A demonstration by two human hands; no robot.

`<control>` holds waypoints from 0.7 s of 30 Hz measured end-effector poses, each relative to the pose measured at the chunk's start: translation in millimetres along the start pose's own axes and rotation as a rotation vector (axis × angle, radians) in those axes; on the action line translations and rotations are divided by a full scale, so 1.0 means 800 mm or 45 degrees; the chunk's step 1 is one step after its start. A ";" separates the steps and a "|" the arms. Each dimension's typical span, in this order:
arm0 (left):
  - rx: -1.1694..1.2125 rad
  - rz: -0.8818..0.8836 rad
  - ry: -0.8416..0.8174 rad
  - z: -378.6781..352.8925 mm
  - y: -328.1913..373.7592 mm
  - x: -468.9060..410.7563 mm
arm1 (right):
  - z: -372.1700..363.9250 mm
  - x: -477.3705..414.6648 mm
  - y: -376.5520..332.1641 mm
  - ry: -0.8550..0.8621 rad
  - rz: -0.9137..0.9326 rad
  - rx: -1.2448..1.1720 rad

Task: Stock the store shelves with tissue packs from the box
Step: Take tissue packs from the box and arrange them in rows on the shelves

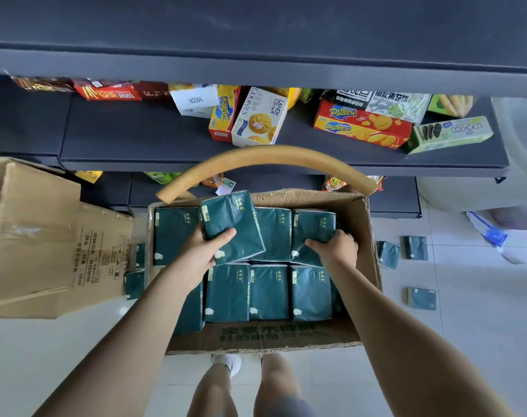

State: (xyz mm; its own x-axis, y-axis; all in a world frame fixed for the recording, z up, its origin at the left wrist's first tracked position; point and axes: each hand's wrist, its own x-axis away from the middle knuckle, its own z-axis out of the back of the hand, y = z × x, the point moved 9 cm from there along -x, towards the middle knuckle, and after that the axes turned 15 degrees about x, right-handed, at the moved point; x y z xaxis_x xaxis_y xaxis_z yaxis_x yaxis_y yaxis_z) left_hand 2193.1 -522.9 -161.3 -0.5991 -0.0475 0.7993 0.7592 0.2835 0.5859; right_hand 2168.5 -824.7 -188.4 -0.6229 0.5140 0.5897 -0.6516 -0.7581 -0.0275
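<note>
The thumb of the left hand (202,251) is pressed on the top face of a lifted tissue pack (235,227). The other fingers are curled beneath it, out of sight, so the pack is clamped between them. The pack is held tilted and raised above the rows, which is judged to free it from its neighbours for removal. The thumb of the right hand (337,248) is laid on the face of a second pack (312,227), and the fingers are wrapped over its right edge. That pack is gripped but sits level with the others (not yet lifted). A two-handed pick, one pack per hand, is indicated.

Both packs are located at the open cardboard box (286,338) on the floor, in which two rows of dark green packs are stood. The box is positioned directly before the dark shelf (166,136), presumably to shorten the reach. Biscuit cartons (259,121) are lying on that shelf, and no tissue packs are seen there.

The fingertips under both packs are hidden. A tan curved bar (265,156) is arched over the far box wall, and its attachment cannot be determined. Loose packs (415,248) are lying on the tiles to the right. A second carton (45,236) at left is cut off by the frame edge. Lower layers in the box cannot be made out.
</note>
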 end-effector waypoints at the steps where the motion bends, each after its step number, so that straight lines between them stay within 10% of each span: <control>1: 0.077 -0.001 0.010 0.001 0.002 0.005 | 0.001 0.003 -0.001 0.006 0.018 -0.035; 21: 0.537 -0.471 -0.381 -0.023 0.251 0.219 | 0.294 0.170 -0.148 0.096 0.747 -0.693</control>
State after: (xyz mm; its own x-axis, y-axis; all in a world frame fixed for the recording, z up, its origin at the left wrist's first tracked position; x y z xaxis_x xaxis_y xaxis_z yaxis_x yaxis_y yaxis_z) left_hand 2245.3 -491.4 99.2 -0.8940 0.0380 0.4465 0.3595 0.6556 0.6640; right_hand 2262.9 -759.4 84.9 -0.9440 0.1332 0.3017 -0.3168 -0.6208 -0.7171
